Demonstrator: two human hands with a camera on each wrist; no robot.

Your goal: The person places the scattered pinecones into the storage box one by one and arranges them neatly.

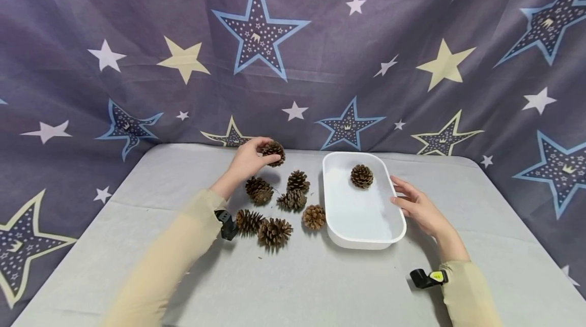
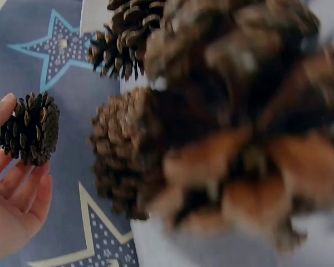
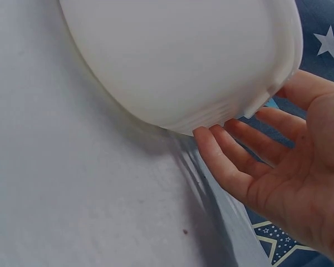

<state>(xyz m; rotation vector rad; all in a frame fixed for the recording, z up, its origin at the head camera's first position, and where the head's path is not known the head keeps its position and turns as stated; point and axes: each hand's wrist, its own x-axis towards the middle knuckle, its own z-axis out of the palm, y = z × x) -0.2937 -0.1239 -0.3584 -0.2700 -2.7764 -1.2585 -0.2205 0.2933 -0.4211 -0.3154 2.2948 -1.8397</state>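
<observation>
My left hand [image 1: 249,159] pinches a brown pine cone [image 1: 274,153] between thumb and fingers, above the back of the table. In the left wrist view the held pine cone [image 2: 36,130] sits at the left edge, scales spread. Below the hand lie several more pine cones [image 1: 259,190] in a loose group. My right hand [image 1: 418,210] grips the right side of a white plastic tub [image 1: 361,215], its thumb at the rim. The right wrist view shows the fingertips [image 3: 203,133] against the tub's outer wall. One pine cone [image 1: 361,176] rests inside the tub, towards its far end.
A pale grey cloth covers the table [image 1: 293,286]. Behind it hangs a dark curtain [image 1: 320,62] printed with stars. A round pine cone [image 1: 314,217] lies close to the tub's left wall. Each wrist wears a small black camera [image 1: 226,224].
</observation>
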